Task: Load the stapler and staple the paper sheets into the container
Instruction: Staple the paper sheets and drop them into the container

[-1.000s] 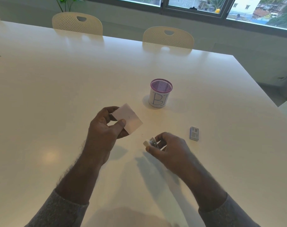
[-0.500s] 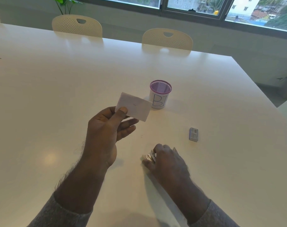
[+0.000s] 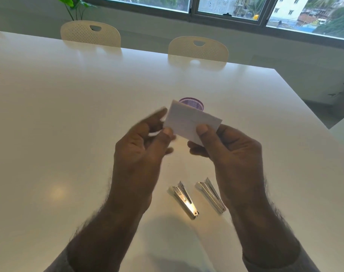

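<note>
A: Right hand (image 3: pixel 232 154) pinching the small white rectangular stack of paper sheets (image 3: pixel 190 122) by its lower right part, thumb on top, fingers curled beneath.

B: And the left hand (image 3: pixel 141 148)?

A: Blurred; thumb at the stack's left edge, fingers half curled. Cannot tell whether gripping or only touching.

B: Stack's whereabouts?

A: Held in the air above the middle of the glossy white table (image 3: pixel 69 114), in front of the purple mesh container (image 3: pixel 194 104), partly hiding it.

B: Handling?

A: Light and thin, probably bendy; likely to fan or slip apart unless pinched flat near an edge.

B: Stapler?

A: Two shiny metal stapler-like pieces (image 3: pixel 184 199) lying side by side, apart, toward the near edge between the wrists. Stiff, smooth, probably slippery; best taken by the long sides.
</note>
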Tool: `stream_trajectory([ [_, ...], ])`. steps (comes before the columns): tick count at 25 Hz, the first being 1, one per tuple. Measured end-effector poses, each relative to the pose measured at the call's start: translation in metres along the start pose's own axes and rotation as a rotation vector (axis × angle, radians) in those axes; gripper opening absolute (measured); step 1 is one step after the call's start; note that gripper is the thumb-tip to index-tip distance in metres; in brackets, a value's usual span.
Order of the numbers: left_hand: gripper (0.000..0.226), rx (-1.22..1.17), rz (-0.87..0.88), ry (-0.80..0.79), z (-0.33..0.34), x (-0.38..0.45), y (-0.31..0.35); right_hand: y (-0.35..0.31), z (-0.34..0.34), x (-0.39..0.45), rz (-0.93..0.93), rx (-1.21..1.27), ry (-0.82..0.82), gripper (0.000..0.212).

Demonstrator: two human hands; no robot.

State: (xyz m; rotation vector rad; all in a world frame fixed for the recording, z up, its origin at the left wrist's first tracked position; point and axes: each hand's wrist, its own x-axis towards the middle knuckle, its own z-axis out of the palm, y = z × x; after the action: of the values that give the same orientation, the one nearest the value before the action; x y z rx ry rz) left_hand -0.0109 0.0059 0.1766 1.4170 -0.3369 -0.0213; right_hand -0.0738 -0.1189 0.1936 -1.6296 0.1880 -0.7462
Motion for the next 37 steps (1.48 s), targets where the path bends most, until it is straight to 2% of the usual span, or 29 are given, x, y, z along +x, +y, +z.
stream_trajectory([
  [2,0.033,0.237,0.294,0.105,0.001,-0.005,0.005,-0.003,0.000,0.001,-0.097,-0.078,0.059,0.019],
  [3,0.028,0.285,0.390,0.104,0.003,-0.008,0.007,-0.004,0.000,0.002,-0.148,-0.125,0.068,0.017],
  [5,0.024,0.244,0.432,0.000,0.008,-0.013,0.011,-0.005,0.002,0.000,-0.225,-0.236,0.035,0.019],
  [8,0.037,0.105,0.309,-0.119,0.007,-0.012,0.016,-0.007,0.006,-0.008,-0.294,-0.442,-0.067,0.041],
  [11,0.034,0.016,0.214,-0.078,0.001,-0.004,0.015,-0.009,0.002,-0.009,-0.320,-0.509,-0.079,0.039],
  [14,0.015,-0.161,0.091,-0.069,-0.003,0.006,0.013,-0.014,-0.002,-0.001,-0.311,-0.473,0.037,0.025],
  [16,0.016,-0.173,0.057,-0.097,-0.008,0.011,0.014,-0.017,-0.005,0.004,-0.231,-0.412,0.054,0.029],
  [19,0.035,-0.178,0.005,-0.202,-0.013,0.011,0.015,-0.019,-0.008,0.008,-0.051,-0.243,-0.064,0.025],
  [22,0.032,-0.186,-0.037,-0.269,-0.012,0.010,0.015,-0.020,-0.011,0.008,0.007,-0.110,-0.140,0.009],
  [26,0.033,-0.228,-0.072,-0.305,-0.012,0.010,0.018,-0.021,-0.014,0.008,0.091,0.007,-0.198,0.012],
  [31,0.024,-0.238,-0.059,-0.325,-0.012,0.009,0.020,-0.022,-0.018,0.009,0.143,0.056,-0.247,0.016],
  [35,0.035,-0.261,-0.032,-0.353,-0.011,0.008,0.023,-0.023,-0.022,0.010,0.160,0.121,-0.287,0.015],
  [37,0.034,-0.269,-0.021,-0.358,-0.012,0.009,0.023,-0.023,-0.023,0.009,0.140,0.136,-0.301,0.012],
])
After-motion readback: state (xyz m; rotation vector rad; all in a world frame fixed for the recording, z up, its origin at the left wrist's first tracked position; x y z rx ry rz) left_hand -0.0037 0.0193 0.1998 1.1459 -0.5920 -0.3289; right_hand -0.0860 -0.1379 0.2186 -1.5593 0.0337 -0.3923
